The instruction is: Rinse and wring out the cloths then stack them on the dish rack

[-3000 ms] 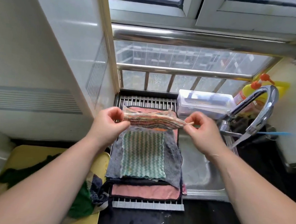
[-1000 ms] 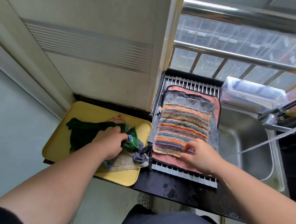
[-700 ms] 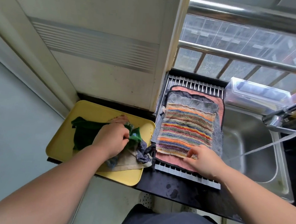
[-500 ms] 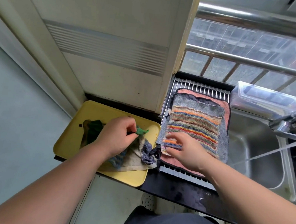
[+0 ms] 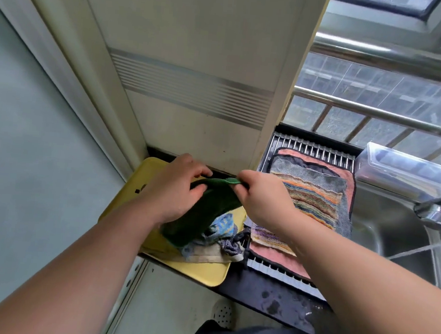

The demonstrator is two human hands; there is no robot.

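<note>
A dark green cloth (image 5: 204, 213) hangs above the yellow tray (image 5: 201, 275). My left hand (image 5: 176, 189) grips its upper edge on the left and my right hand (image 5: 262, 197) pinches the same edge on the right. Under it on the tray lies a crumpled heap of blue, grey and beige cloths (image 5: 220, 242). On the dish rack (image 5: 307, 148) to the right lies a flat stack of cloths, with a rainbow-striped cloth (image 5: 315, 200) on top, over a grey one and a pink one.
A steel sink (image 5: 395, 237) sits right of the rack, with the faucet (image 5: 438, 212) running a thin stream of water. A clear plastic box (image 5: 404, 171) stands behind the sink. A white cabinet panel rises behind the tray. The black counter edge is wet.
The striped cloth went from my hands onto the rack stack. My left hand picked the green cloth off the tray, and my right hand left the rack and took its other corner.
</note>
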